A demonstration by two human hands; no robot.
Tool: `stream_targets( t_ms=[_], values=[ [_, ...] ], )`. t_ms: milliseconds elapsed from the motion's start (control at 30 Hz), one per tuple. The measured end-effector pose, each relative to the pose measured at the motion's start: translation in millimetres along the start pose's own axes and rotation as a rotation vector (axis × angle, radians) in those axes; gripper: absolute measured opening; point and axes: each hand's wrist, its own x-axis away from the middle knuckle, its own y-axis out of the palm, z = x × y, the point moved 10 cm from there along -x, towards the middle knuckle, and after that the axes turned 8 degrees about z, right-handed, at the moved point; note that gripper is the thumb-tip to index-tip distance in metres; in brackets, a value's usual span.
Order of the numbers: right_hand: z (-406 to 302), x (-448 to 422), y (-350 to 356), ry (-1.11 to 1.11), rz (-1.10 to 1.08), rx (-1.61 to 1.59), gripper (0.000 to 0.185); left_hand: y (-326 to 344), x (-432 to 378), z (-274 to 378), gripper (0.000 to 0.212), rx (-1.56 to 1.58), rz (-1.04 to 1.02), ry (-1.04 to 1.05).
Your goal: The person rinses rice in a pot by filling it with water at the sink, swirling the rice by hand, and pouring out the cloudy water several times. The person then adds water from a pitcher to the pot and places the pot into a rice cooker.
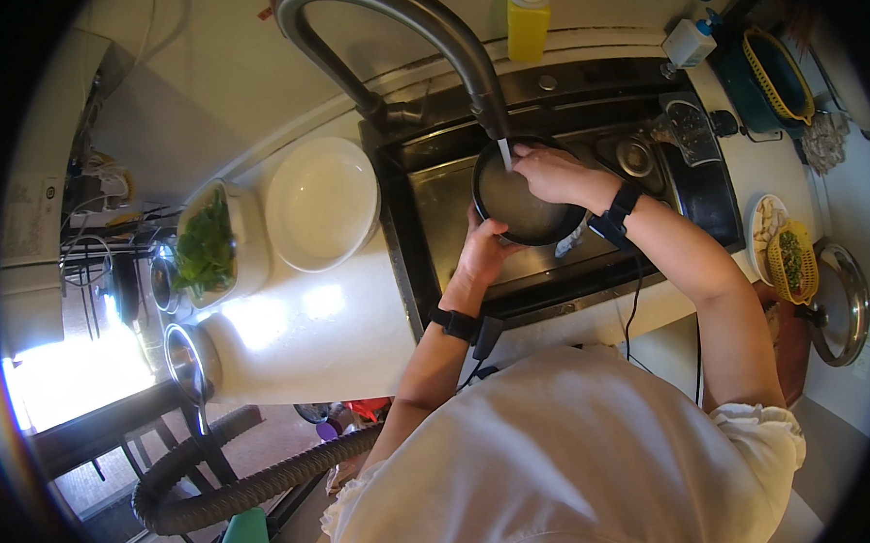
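Over the dark-rimmed sink (437, 221), my left hand (484, 248) grips the near left rim of a dark round bowl or pot (521, 210), its thumb on the edge. Cloudy liquid fills the vessel's inside. A thin stream of water (505, 155) falls into it from the gooseneck faucet (490, 99). My right hand (548, 172) reaches over the vessel's far right side, fingers at the stream; the fingertips are partly hidden, and no held object shows. Black bands circle both wrists. Behind the vessel, the sink drain (635, 158) shows at the right.
Left of the sink stand a white basin (323, 205), a container of leafy greens (210, 251) and a metal bowl (187, 359). At the right are a plate of food (763, 227) and a yellow basket (806, 269). A yellow soap bottle (528, 32) stands behind the sink.
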Motion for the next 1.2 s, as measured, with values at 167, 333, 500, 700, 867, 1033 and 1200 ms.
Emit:
stream_targets(
  t_ms=[167,333,500,700,867,1033,1200],
  values=[
    [71,-3,82,0.248,-0.231,-0.004,0.026,6,-2,2,0.076,-0.049,0.002,0.034],
    [67,25,119,0.535,-0.525,-0.700,0.014,-2,0,3,0.071,-0.064,0.076,0.039],
    [16,19,59,0.699,-0.277,-1.353,0.018,-3,0,4,0.066,-0.035,0.011,0.019],
    [-8,-16,-6,0.249,0.190,-0.833,0.027,-6,-3,7,0.064,0.044,0.006,0.008],
    [1,-27,-1,0.355,0.261,-1.055,0.041,6,0,14,0.066,0.036,-0.019,-0.016],
    [-12,-24,-35,0.211,0.503,-0.901,0.044,7,-1,24,0.062,0.073,-0.046,-0.044],
    [-32,-21,-43,0.094,0.315,-0.801,0.026,7,-4,25,0.063,0.048,-0.030,-0.060]
  ],
)
